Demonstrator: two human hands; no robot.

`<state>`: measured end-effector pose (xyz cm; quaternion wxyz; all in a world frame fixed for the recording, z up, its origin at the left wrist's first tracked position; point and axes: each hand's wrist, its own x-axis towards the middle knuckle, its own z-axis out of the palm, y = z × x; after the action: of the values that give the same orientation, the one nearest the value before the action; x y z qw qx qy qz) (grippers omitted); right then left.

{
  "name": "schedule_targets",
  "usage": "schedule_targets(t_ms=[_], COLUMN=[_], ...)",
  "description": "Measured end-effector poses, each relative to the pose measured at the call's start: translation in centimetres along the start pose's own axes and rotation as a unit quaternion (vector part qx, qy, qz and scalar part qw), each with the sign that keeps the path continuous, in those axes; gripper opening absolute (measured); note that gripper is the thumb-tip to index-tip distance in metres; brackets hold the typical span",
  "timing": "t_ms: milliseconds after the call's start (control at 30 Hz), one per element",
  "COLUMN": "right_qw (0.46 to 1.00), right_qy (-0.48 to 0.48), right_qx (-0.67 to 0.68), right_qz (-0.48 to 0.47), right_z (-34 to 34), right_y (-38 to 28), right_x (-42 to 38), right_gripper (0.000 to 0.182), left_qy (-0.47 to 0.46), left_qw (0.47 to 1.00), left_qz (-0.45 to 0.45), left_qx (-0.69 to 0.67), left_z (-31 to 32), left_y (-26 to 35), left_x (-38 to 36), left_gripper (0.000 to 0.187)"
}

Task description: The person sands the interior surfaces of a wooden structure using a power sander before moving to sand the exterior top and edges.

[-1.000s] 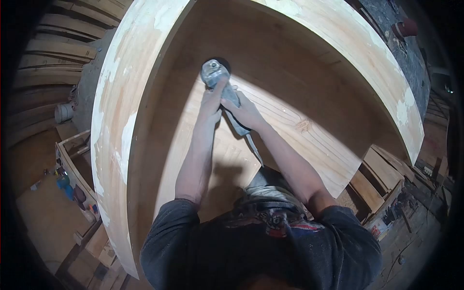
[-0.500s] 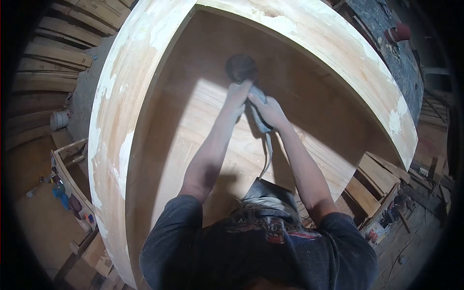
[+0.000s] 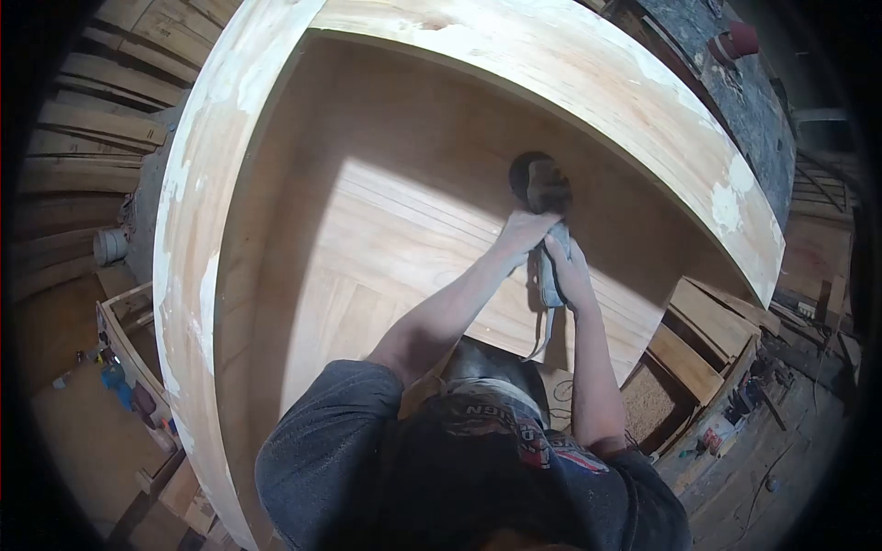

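A disc sander (image 3: 549, 188), with a dark round head and a pale, dusty body, lies against the inside panel (image 3: 395, 234) of a large wooden cabinet. My left hand (image 3: 525, 233) is closed round it just behind the head. Further back, my right hand (image 3: 571, 272) wraps the long body from the right side. From the rear end a pale cord (image 3: 544, 338) hangs down toward me. The sander's head is in the shaded part of the panel, while bright light falls on the planks to the left of my hands.
The cabinet's frame (image 3: 188, 248), patched with white filler, curves around the work. Stacked boards (image 3: 101, 124) stand at the left, near a white bucket (image 3: 110, 245). A dark red pot (image 3: 733, 42) sits on a grey surface at top right. Wooden pieces (image 3: 703, 321) lie at the right.
Both hands have moved the sander right and somewhat down toward me across the panel. My grip looks the same, and the camera view has shifted slightly.
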<state>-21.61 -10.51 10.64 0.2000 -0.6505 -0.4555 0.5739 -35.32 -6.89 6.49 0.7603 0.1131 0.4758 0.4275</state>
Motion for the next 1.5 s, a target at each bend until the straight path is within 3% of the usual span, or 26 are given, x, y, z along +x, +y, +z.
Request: schedule_targets(t_ms=[167,267,367,433,500,633,700,833,933,967,1033,1100,1167,1200,1267,1300,1333,1400,1500], right_qw=[0.990,0.982,0.976,0.980,0.982,0.992,0.987,0.974,0.963,0.955,0.960,0.944,0.947,0.956,0.968,0.968,0.969,0.970,0.978], right_qy=[0.037,0.051,0.046,0.002,-0.009,-0.029,-0.083,-0.146,-0.188,-0.216,-0.183,-0.240,-0.275,-0.269,-0.237,-0.238,-0.223,-0.190,-0.175], right_qx=[0.137,0.178,0.208,0.200,0.187,-0.064,-0.074,-0.128,-0.163,-0.179,-0.188,-0.224,-0.166,-0.111,-0.066,-0.066,-0.092,-0.143,-0.109], right_qz=[0.016,0.040,0.048,0.018,0.017,-0.107,-0.113,-0.120,-0.108,-0.090,-0.094,-0.022,-0.020,-0.020,-0.046,-0.047,-0.048,-0.052,-0.022], right_z=[-3.1,-3.2,-1.9,0.2,3.0,9.3,12.8,18.5,21.2,21.7,21.9,21.1,20.4,20.1,19.2,18.4,17.4,15.2,12.9], right_y=[2.3,3.8,4.1,2.8,1.2,-1.8,-5.0,-9.3,-12.8,-13.4,-14.7,-16.0,-15.8,-15.1,-14.4,-14.2,-14.0,-13.6,-12.8], right_x=[-3.0,-4.6,-3.8,-2.6,-1.4,2.5,3.6,6.7,9.2,9.6,10.1,11.5,11.6,11.9,11.7,11.5,11.4,11.1,9.1], right_gripper=[0.041,0.035,0.035,0.038,0.040,0.063,0.073,0.077,0.084,0.089,0.097,0.099,0.091,0.086,0.072,0.072,0.073,0.075,0.075], left_qy=[-0.047,-0.065,-0.039,-0.046,-0.024,0.032,0.063,0.137,0.143,0.144,0.140,0.137,0.125,0.109,0.123,0.136,0.130,0.116,0.074], left_qw=[0.996,0.977,0.974,0.979,0.994,0.997,0.989,0.976,0.971,0.971,0.975,0.972,0.961,0.976,0.970,0.964,0.967,0.966,0.960], left_qz=[-0.041,-0.084,-0.072,-0.056,-0.008,0.071,0.125,0.157,0.161,0.160,0.131,0.149,0.241,0.138,0.171,0.202,0.217,0.233,0.269], left_qx=[0.058,0.182,0.211,0.192,0.102,0.006,-0.050,-0.070,-0.101,-0.102,-0.116,-0.118,0.052,-0.125,-0.118,-0.110,0.009,0.011,0.013], left_z=[4.2,5.7,4.4,1.8,-1.4,-9.0,-12.7,-18.9,-22.6,-22.9,-23.1,-22.7,-22.3,-21.0,-18.1,-17.2,-17.6,-16.9,-14.1], left_y=[-4.0,-3.7,-2.5,-2.0,0.4,4.9,6.7,11.3,14.3,14.9,16.7,17.1,16.3,16.9,16.7,16.7,15.7,14.8,12.0], left_x=[1.9,0.6,0.2,1.0,-0.4,-2.4,-2.8,-3.3,-2.3,-1.7,-0.3,1.0,1.2,2.2,1.9,1.8,3.1,5.4,5.4], left_gripper=[0.035,0.056,0.058,0.057,0.039,0.034,0.038,0.044,0.051,0.051,0.057,0.058,0.060,0.061,0.060,0.059,0.059,0.059,0.062])
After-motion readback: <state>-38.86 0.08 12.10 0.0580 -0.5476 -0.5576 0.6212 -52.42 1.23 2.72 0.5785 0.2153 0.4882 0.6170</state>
